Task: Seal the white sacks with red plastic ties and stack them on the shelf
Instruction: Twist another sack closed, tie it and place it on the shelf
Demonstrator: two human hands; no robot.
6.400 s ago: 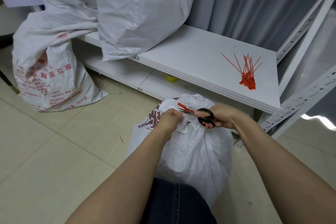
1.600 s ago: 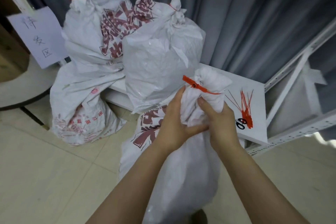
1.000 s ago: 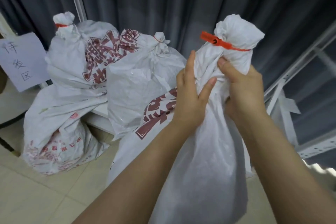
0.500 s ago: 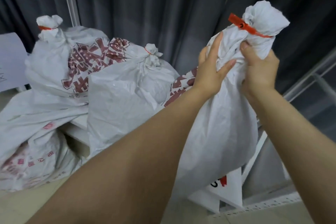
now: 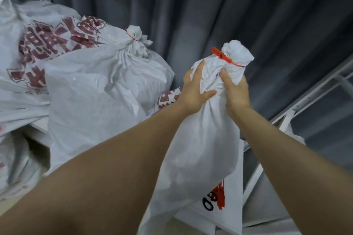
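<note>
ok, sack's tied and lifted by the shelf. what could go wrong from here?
1. The scissors and spare ties lie on the shelf by the bottom of the sack; setting it down there could bury them or snag the fabric.
2. The left hand and right hand grip only the neck under the tie; it may slip under the hanging weight.
3. The neighbour sack stands close on the left and could get knocked.

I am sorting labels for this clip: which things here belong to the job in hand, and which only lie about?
In the job: the sack, gripped at its neck by the left hand and right hand; its red tie; the shelf; the tied sacks on it.
Lying about: the scissors and spare ties; the grey curtain.
</note>
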